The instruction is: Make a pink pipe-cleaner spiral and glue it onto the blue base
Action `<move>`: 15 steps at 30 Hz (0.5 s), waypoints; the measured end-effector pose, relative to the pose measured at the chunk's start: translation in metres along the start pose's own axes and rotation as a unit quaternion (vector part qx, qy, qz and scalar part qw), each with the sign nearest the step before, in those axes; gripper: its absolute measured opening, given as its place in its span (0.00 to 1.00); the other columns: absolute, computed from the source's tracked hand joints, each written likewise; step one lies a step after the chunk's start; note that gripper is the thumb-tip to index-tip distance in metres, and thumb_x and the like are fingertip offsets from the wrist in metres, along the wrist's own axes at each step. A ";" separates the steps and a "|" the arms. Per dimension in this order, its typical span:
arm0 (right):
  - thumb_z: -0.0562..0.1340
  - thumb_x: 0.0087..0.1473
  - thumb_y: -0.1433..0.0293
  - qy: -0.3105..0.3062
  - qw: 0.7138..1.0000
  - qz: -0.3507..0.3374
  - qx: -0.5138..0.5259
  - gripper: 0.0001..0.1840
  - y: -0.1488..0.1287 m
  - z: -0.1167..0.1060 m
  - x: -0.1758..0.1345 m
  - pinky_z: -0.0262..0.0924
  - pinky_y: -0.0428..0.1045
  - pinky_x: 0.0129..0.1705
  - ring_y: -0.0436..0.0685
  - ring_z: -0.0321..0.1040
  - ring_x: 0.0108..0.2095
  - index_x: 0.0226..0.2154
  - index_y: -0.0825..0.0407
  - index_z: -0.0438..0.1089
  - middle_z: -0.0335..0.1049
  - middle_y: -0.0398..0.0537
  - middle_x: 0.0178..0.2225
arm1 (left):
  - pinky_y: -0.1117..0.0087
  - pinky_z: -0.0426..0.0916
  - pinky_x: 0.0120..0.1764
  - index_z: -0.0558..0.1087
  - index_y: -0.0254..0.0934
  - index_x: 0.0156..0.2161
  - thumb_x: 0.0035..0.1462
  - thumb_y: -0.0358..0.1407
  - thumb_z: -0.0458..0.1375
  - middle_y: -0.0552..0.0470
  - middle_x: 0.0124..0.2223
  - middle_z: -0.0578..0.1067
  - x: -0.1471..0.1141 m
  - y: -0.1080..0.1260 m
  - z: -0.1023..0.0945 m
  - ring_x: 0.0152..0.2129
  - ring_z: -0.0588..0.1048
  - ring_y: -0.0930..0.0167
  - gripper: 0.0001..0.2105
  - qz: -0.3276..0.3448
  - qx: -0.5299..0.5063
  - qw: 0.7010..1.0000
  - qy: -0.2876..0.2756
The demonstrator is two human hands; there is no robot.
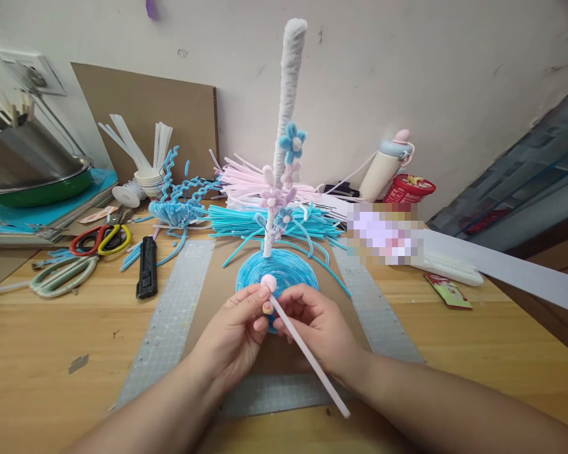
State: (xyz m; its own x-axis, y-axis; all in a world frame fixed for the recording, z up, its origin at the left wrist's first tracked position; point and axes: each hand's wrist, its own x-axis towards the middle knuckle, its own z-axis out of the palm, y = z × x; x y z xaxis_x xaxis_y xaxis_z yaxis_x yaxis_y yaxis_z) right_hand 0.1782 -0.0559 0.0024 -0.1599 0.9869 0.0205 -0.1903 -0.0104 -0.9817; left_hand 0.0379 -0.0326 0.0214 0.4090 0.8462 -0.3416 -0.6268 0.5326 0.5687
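Observation:
My left hand [239, 321] pinches a pale pink pipe cleaner [307, 354] between thumb and forefinger. Its upper end forms a rounded pink loop or coil [268, 283], and its straight length slants down to the right. Close beside it, my right hand [319, 318] is closed, fingers curled, with the pipe cleaner crossing in front of its fingertips; what they grip is hidden. Behind both hands lies a round blue coiled base [284, 268]. A white wrapped stem [288, 94] rises there, carrying blue flowers [292, 144] and pink flowers [271, 200].
Blue pipe cleaners [274, 222] and pink ones [250, 180] lie behind the stem. At left are scissors [64, 276], a black utility knife [146, 268] and a blue fuzzy piece [177, 211]. A bottle [383, 167] stands back right. Brown board [218, 340] covers a grey cutting mat [154, 353].

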 end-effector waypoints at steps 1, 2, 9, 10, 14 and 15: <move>0.70 0.43 0.63 0.018 1.000 -0.020 0.005 0.13 -0.001 0.001 -0.001 0.59 0.42 0.22 0.47 0.64 0.23 0.29 0.51 0.69 0.70 0.41 0.26 | 0.89 0.60 0.17 0.75 0.30 0.29 0.40 0.30 0.70 0.57 0.22 0.69 0.000 -0.001 0.000 0.16 0.65 0.85 0.09 -0.008 -0.004 1.000 -0.004; 0.69 0.43 0.63 0.039 0.999 -0.033 0.009 0.12 -0.002 0.002 -0.001 0.58 0.42 0.22 0.46 0.64 0.22 0.28 0.51 0.69 0.70 0.41 0.26 | 0.88 0.61 0.18 0.75 0.30 0.29 0.41 0.30 0.69 0.57 0.21 0.69 0.000 -0.003 0.000 0.16 0.65 0.84 0.09 -0.013 -0.002 1.000 -0.005; 0.69 0.43 0.61 0.116 0.992 -0.024 0.035 0.13 -0.005 0.001 -0.001 0.54 0.42 0.17 0.46 0.61 0.16 0.22 0.52 0.69 0.65 0.39 0.16 | 0.86 0.60 0.18 0.75 0.33 0.28 0.44 0.35 0.68 0.58 0.19 0.70 0.000 -0.012 0.000 0.15 0.67 0.82 0.08 0.004 0.065 0.998 -0.012; 0.69 0.43 0.62 0.119 0.992 -0.026 0.035 0.12 -0.004 0.000 -0.001 0.55 0.42 0.18 0.46 0.61 0.17 0.22 0.52 0.70 0.66 0.40 0.16 | 0.85 0.60 0.17 0.75 0.33 0.27 0.45 0.36 0.68 0.57 0.19 0.71 0.000 -0.013 0.000 0.16 0.68 0.81 0.08 0.010 0.084 0.996 -0.014; 0.68 0.45 0.64 0.125 0.992 -0.025 0.020 0.09 -0.002 -0.004 -0.001 0.56 0.42 0.18 0.46 0.61 0.17 0.24 0.52 0.72 0.65 0.39 0.16 | 0.82 0.59 0.18 0.75 0.33 0.27 0.47 0.40 0.66 0.54 0.22 0.75 0.000 -0.011 0.000 0.18 0.71 0.79 0.10 0.024 0.179 0.983 -0.013; 0.68 0.46 0.64 0.126 0.992 -0.021 0.018 0.08 -0.002 -0.005 -0.001 0.56 0.42 0.18 0.45 0.61 0.17 0.24 0.52 0.73 0.65 0.39 0.17 | 0.82 0.59 0.18 0.75 0.34 0.27 0.47 0.40 0.66 0.54 0.22 0.75 0.000 -0.011 0.000 0.18 0.71 0.78 0.10 0.028 0.202 0.979 -0.012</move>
State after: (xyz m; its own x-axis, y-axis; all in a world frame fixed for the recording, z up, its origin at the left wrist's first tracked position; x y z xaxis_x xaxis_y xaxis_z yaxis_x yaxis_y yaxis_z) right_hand 0.1833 -0.0562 0.0032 0.0945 0.9955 0.0099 -0.2269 0.0312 -0.9734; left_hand 0.0443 -0.0386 0.0153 0.4003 0.8705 -0.2863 -0.3378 0.4306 0.8369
